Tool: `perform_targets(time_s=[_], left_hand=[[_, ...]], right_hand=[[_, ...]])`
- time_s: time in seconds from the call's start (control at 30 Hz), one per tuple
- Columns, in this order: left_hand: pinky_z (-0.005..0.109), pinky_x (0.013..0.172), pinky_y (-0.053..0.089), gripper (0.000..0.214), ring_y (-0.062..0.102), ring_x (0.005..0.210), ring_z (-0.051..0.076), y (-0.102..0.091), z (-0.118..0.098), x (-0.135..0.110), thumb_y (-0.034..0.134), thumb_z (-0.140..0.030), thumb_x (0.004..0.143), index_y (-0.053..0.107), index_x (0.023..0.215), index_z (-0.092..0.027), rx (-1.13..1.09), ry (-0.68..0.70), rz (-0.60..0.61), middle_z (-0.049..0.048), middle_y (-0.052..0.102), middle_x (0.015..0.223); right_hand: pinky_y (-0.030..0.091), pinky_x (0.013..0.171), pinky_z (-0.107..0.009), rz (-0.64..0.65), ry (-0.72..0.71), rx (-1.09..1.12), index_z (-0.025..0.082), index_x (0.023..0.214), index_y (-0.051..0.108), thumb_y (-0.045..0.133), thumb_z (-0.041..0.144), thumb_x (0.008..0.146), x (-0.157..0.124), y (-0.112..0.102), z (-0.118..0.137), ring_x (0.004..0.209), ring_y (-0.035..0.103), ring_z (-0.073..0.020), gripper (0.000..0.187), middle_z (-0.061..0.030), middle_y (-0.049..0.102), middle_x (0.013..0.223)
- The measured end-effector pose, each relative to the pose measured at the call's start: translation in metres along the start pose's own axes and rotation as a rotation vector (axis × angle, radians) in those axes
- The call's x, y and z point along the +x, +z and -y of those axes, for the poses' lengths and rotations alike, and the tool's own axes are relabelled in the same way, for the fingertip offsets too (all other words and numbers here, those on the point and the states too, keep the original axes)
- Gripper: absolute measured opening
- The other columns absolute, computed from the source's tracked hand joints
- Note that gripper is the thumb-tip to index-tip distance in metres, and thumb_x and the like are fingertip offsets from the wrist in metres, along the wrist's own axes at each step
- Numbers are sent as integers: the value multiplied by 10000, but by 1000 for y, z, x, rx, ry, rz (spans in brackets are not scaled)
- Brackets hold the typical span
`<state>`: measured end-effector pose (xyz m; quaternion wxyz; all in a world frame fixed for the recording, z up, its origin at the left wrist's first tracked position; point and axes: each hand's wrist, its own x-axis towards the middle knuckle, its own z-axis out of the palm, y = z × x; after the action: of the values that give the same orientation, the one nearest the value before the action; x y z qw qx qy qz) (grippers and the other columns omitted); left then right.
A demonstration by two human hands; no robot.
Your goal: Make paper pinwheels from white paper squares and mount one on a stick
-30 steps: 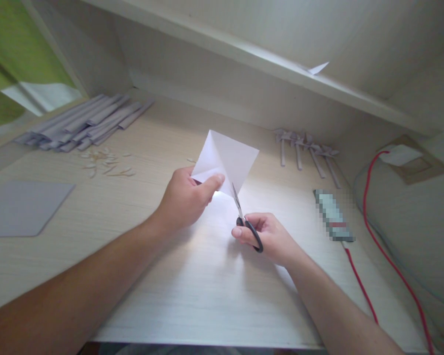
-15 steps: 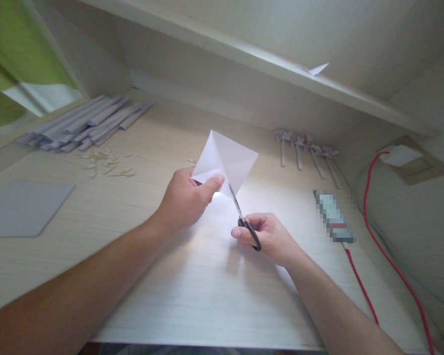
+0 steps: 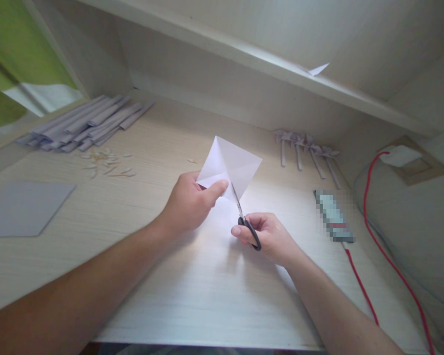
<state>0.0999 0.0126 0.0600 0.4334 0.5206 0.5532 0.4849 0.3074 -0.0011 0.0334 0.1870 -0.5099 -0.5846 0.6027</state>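
A creased white square of paper (image 3: pixel 239 160) is held above the desk by my left hand (image 3: pixel 192 199), thumb on top and the other fingers mostly hidden beneath. My right hand (image 3: pixel 264 234) grips black-handled scissors (image 3: pixel 250 229) by their loops. The scissor blades reach into the paper's near corner, close to my left thumb, and look nearly closed along a crease. How far the cut runs is hard to make out.
Rolled paper tubes (image 3: pixel 85 121) lie piled at the back left, with small pale slivers (image 3: pixel 107 162) before them. A stack of paper (image 3: pixel 25 207) is at left. Several paper pinwheels (image 3: pixel 307 145) lie back right, near a phone (image 3: pixel 333 217) with a red cable (image 3: pixel 362 288). A shelf (image 3: pixel 244 49) spans above.
My left hand and the paper have shifted slightly right and toward me, bringing the paper further onto the scissor blades. My right hand has stayed nearly still.
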Motion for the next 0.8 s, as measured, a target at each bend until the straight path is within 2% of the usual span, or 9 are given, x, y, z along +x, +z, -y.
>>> perform_targets(time_s=[0.43,0.8], left_hand=[[224,478,319,394,445,464,93,2,2,0,697,-339,827,484,533,-187,-36,-20,47,-57,481,466],[224,475,317,391,447,463,93,3,3,0,696,-336,829,487,533,-187,-45,-11,49,-57,487,465]], right_hand=[[193,521,-274,-16,12,42,170,660,569,829,607,736,0,2,0,551,319,-89,515,46,430,595],[205,528,-286,-23,-21,31,171,616,568,822,578,751,4,0,-3,546,330,-92,498,43,451,574]])
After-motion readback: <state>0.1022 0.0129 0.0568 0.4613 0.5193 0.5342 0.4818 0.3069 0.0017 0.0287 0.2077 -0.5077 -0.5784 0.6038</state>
